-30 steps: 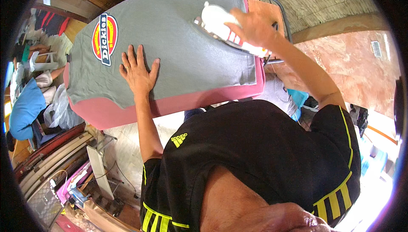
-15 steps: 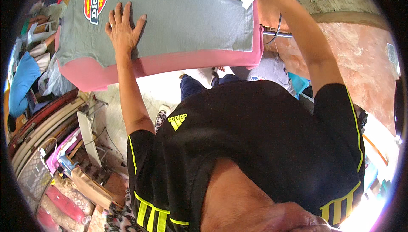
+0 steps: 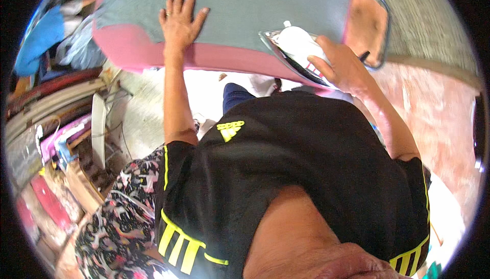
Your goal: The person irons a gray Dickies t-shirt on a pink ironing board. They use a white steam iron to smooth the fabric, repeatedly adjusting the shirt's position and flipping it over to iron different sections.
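A grey shirt (image 3: 245,3) with a printed logo near its far left lies spread over a pink-covered ironing board (image 3: 132,49). Flat on the cloth, fingers spread, rests my left hand (image 3: 181,23). My right hand (image 3: 343,67) grips the handle of a white clothes iron (image 3: 298,44). The iron sits at the near right edge of the shirt, its pointed tip toward the left. Its soleplate is mostly hidden, so I cannot tell how firmly it touches the cloth.
Past the shirt's right edge, the board ends in an orange-brown panel with a metal frame (image 3: 385,23). Plastic bags (image 3: 81,49) and a blue cloth (image 3: 41,46) are piled at the left. Stacked boards (image 3: 56,100) stand below them. Patterned black fabric (image 3: 120,223) shows at lower left.
My right hand has brought the iron from the far right edge toward me, to the board's near side. My left hand stays flat on the shirt; the view has shifted.
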The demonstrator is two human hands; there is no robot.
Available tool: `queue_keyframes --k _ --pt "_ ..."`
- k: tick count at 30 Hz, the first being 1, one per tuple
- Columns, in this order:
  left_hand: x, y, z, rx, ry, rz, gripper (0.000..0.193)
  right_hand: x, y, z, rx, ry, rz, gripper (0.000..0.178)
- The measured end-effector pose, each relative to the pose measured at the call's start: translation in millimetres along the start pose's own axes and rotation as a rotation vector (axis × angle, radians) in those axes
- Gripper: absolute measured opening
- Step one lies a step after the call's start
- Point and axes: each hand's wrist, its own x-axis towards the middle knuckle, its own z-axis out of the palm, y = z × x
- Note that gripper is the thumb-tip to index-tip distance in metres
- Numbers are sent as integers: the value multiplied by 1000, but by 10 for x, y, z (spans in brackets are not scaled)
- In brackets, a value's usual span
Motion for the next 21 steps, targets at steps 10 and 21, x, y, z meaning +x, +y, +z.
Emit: queue_keyframes --k 10,21 --pt "-629 -553 -456 -529 216 -376 34 1661 -944 530 105 -21 -199 34" --pt "211 -2718 -5 -29 381 -543 52 2231 -1374 758 153 52 -173 37"
